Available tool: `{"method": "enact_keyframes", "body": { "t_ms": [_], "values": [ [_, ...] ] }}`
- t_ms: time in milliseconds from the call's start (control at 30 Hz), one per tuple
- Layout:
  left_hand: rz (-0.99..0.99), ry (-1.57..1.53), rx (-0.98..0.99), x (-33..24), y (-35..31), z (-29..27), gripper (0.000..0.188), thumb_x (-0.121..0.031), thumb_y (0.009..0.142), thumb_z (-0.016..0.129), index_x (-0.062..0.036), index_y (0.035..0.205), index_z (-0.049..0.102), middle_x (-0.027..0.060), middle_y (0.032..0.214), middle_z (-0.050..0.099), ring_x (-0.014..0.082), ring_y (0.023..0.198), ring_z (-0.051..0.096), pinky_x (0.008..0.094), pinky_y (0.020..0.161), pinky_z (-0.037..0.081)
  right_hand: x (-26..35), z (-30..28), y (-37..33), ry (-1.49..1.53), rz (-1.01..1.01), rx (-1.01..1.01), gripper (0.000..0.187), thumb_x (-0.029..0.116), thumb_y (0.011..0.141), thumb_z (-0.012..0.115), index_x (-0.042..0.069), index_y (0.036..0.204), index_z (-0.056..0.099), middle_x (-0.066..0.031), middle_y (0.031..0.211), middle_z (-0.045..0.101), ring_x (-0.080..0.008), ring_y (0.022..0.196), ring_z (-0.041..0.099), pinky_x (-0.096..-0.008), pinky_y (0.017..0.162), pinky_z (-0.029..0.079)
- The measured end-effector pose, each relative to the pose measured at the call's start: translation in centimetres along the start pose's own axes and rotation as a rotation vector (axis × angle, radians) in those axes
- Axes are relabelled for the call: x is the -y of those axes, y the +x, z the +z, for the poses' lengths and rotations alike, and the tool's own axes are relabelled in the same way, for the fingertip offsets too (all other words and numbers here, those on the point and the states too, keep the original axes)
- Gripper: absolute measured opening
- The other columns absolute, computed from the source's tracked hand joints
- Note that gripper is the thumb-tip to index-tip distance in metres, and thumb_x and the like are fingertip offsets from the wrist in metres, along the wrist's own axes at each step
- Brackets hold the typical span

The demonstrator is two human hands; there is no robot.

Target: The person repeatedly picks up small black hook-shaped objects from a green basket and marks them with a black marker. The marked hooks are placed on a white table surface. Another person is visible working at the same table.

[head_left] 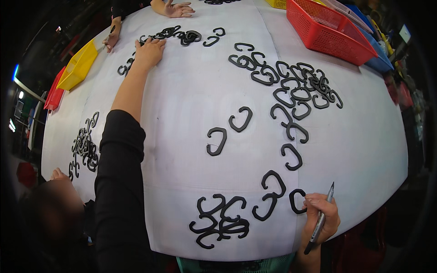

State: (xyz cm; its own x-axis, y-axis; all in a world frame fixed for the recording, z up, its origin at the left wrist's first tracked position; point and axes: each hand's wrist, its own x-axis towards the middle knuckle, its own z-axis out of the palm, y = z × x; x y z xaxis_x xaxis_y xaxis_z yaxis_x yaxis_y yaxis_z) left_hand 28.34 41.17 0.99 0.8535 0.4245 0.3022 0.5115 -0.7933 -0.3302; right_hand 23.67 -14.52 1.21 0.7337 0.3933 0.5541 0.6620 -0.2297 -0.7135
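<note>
The right hand grips a silver-and-black marker, its pointed end up and away from the desk, while the fingertips meet the edge of a black C-shaped piece at the desk's near right. The left hand is stretched far forward, fingers down over a row of similar pieces; whether it grasps any is hidden by the back of the hand.

Just left of the right hand lies a loose near cluster, and a larger spread runs up the desk's right side, with two lone pieces between. Beyond stand a red basket and a yellow tray.

The step in hand looks like reaching for pieces on the left while one is handled on the right. The next move calls for a secure left-hand hold, with the marker tip clear.
</note>
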Motion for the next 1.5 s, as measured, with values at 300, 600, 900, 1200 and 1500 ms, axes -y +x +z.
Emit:
{"method": "enact_keyframes", "body": {
  "t_ms": [300, 600, 900, 1200, 1500],
  "values": [
    [0.224, -0.656, -0.389, -11.8, 3.8, -2.5, 0.020, -0.012, 0.086, 0.054, -0.0104, 0.103, 0.065, 0.0060, 0.100, 0.067, 0.0262, 0.093, 0.061, 0.0359, 0.082, 0.047, 0.1, 0.1, 0.2, -0.038, -0.011, 0.009, 0.018, -0.011, 0.082, 0.060, 0.003, 0.091, 0.053, -0.0155, 0.079, 0.061, -0.0175, 0.063, 0.057, -0.0261, 0.053, 0.049],
    [-0.049, -0.268, -0.139, -2.2, 4.2, 2.3, 0.028, -0.028, 0.093, 0.049, -0.0187, 0.115, 0.064, 0.0102, 0.117, 0.062, 0.0291, 0.104, 0.061, 0.0399, 0.086, 0.049, 0.3, 0.1, 0.1, 0.017, -0.009, 0.046, 0.021, -0.013, 0.079, 0.060, 0.004, 0.090, 0.053, -0.0161, 0.079, 0.062, -0.0170, 0.063, 0.058, -0.0255, 0.055, 0.049],
    [0.065, -0.523, -0.251, -2.8, 3.5, 1.2, 0.031, -0.023, 0.089, 0.053, -0.0139, 0.117, 0.062, 0.0083, 0.122, 0.060, 0.0280, 0.110, 0.057, 0.0353, 0.092, 0.047, 0.6, 0.3, 0.2, -0.018, -0.024, 0.028, 0.026, -0.014, 0.072, 0.065, 0.003, 0.090, 0.056, -0.0180, 0.078, 0.063, -0.0224, 0.064, 0.061, -0.0272, 0.056, 0.050],
    [0.154, -0.630, 0.055, -14.6, 4.3, -1.0, 0.060, -0.054, 0.092, 0.038, -0.0181, 0.140, 0.041, 0.0056, 0.147, 0.035, 0.0258, 0.138, 0.027, 0.0551, 0.111, 0.016, 0.1, 0.5, 0.3, 0.017, -0.062, -0.007, 0.024, -0.014, 0.070, 0.068, 0.000, 0.088, 0.060, -0.0178, 0.079, 0.064, -0.0216, 0.064, 0.061, -0.0273, 0.057, 0.051],
    [0.132, -1.501, 0.297, -13.8, -9.0, -9.9, 0.054, -0.043, 0.098, 0.038, -0.0097, 0.141, 0.039, 0.0114, 0.142, 0.042, 0.0223, 0.134, 0.035, 0.0342, 0.110, 0.026, -0.1, 0.7, 0.2, 0.006, -0.148, -0.089, 0.022, -0.014, 0.071, 0.067, 0.000, 0.087, 0.060, -0.0131, 0.075, 0.063, -0.0222, 0.061, 0.057, -0.0286, 0.055, 0.049]
  ]
}}
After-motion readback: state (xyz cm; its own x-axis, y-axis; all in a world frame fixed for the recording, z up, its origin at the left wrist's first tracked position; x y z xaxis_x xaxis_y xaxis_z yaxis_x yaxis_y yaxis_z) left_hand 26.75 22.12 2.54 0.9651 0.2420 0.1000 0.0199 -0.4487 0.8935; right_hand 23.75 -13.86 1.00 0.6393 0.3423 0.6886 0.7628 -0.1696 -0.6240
